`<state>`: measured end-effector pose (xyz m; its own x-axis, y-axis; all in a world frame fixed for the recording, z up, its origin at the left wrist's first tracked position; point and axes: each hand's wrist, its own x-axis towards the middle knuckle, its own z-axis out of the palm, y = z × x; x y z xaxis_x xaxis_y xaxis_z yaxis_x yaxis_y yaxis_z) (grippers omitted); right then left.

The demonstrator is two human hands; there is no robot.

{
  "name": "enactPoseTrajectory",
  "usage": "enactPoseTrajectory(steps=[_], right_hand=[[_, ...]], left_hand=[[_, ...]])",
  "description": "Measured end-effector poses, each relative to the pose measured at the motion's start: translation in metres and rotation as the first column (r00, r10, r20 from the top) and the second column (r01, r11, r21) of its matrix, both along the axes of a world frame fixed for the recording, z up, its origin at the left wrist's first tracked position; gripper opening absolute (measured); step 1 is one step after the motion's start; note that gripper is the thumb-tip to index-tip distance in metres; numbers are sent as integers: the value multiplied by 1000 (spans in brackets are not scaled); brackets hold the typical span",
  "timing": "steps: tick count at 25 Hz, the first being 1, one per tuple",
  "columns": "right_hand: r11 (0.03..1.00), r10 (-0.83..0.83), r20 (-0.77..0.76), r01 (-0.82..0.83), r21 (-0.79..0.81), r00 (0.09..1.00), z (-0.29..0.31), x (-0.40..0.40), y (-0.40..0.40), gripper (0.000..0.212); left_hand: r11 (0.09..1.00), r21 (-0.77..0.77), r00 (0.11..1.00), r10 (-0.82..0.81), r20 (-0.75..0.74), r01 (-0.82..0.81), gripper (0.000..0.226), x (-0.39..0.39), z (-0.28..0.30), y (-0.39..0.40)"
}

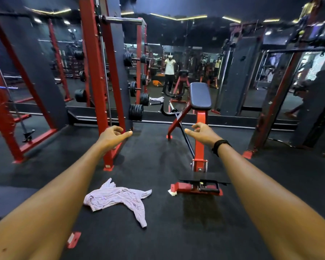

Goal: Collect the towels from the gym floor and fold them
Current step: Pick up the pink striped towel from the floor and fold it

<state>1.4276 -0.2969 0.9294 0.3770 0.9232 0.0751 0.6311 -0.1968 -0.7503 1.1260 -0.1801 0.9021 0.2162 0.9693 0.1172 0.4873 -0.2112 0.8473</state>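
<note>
Head view: gym interior, both arms stretched forward over a dark floor [158,147]
Item sought: towel [118,197], pale lilac with fine stripes, lying crumpled and partly twisted on the floor, one long corner trailing toward the camera
Towel position: low in the view, between the two forearms, nearer the left one; near the red foot of the bench [200,102] and apart from it
Second cloth: a pale cloth shows in the wall mirror [176,72] by the stacked weight plates [136,112]; too small to tell if it is another towel
Left hand [114,135]: empty, fingers loosely curled, thumb pointing inward, held out well beyond the towel, touching nothing
Right hand [202,133]: empty, fingers relaxed and half bent, thumb pointing inward, a dark wristband [219,146] at the wrist; touching nothing
Arm pose: both arms nearly straight, roughly parallel, palms turned down and inward, hands level with each other
Step in hand, judged: collecting has not begun; the towel is still on the floor
Method advised: bend down and draw the hands back toward the towel, since they now reach past it; take it near two corners instead of the bunched middle, so it hangs flat for folding
Caution: rack upright [94,72] and bench frame stand close by; keep the lift clear of both
</note>
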Motion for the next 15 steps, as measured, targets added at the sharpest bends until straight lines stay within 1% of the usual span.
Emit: enactPoseTrajectory(steps=[3, 5, 7, 10, 12, 15], right_hand=[[1000, 2, 12, -2, -15, 1000, -16, 10, 82, 58], [999, -5, 26, 6, -39, 1000, -24, 12, 141, 60], [998, -24, 26, 26, -57, 999, -26, 15, 201, 59], [998, -48, 15, 48, -44, 999, -33, 20, 280, 52], [997, -42, 30, 44, -69, 999, -47, 27, 332, 50], [989, -28, 25, 32, -142, 999, -80, 40, 407, 54]], left_hand=[[1000, -16, 1000, -9, 6, 9, 56, 3, -23, 80], [999, -44, 1000, -11, -20, 10, 52, 2, -32, 140], [997, -78, 1000, -5, -29, 2, 52, 2, -33, 203], [996, -88, 999, 7, -35, -10, 54, 8, -30, 285], [993, -121, 999, -8, -47, 2, 50, 20, -40, 335], [987, -159, 995, -32, -91, 17, 48, 44, -69, 400]])
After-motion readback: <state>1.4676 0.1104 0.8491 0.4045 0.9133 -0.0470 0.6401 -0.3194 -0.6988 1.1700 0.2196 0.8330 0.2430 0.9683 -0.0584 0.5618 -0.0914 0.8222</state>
